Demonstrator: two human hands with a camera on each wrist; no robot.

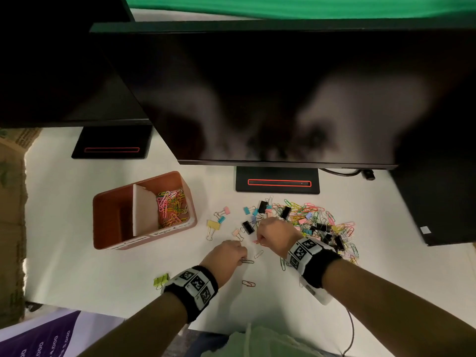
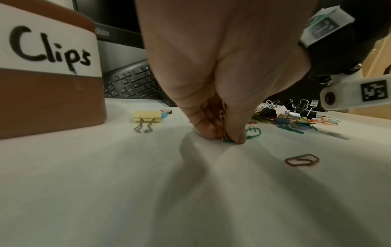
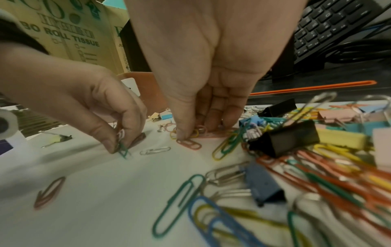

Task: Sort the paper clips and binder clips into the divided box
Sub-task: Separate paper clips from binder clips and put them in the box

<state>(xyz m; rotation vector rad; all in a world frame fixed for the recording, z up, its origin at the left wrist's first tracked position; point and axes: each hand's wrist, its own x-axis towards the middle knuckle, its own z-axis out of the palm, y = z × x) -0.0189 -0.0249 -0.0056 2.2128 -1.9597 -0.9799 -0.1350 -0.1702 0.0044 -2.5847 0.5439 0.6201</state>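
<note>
A brown divided box (image 1: 108, 202) stands at the left; its right compartment holds several coloured paper clips (image 1: 171, 207), and its left compartment looks bare. A mixed pile of paper clips and binder clips (image 1: 314, 222) lies at the right. My left hand (image 1: 240, 258) pinches a green paper clip (image 2: 229, 141) against the table, with another pale clip (image 3: 121, 134) between the same fingers. My right hand (image 1: 258, 239), at the pile's left edge, curls its fingers and thumb over a pink paper clip (image 3: 188, 144) and a few small clips beneath them.
Loose on the white table are a silver paper clip (image 1: 258, 253), a brown one (image 1: 248, 283), a yellow binder clip (image 1: 213, 225) and a green binder clip (image 1: 161, 280). Two monitor stands (image 1: 277, 180) and a dark screen (image 1: 257, 99) close off the back.
</note>
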